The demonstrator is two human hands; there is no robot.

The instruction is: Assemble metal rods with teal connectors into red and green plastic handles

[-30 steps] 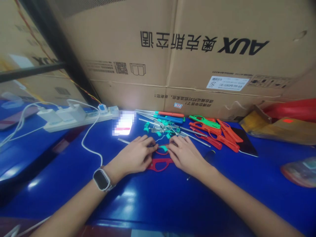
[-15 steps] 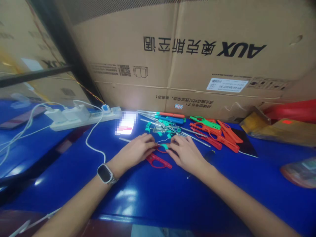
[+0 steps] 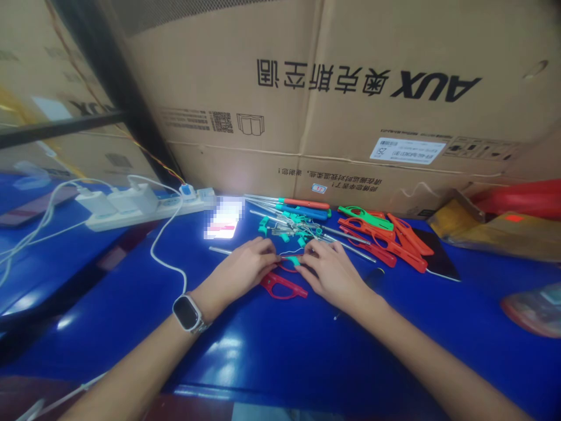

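Just in front of the pile of metal rods and teal parts (image 3: 302,240), two bare hands work at a red casing (image 3: 288,269) with a teal piece (image 3: 294,261).
The left hand (image 3: 248,264) has its fingers nearly closed, pinching the casing's left end; the right hand (image 3: 335,273) curls its fingers, thumb and fingertips drawn together at the teal piece. Farther in front of the pile, a second red casing (image 3: 287,290) lies on the blue worktop (image 3: 263,362), partly hidden by the left hand; whether they touch, I cannot tell. Orange casings (image 3: 404,252) lie right of the pile.
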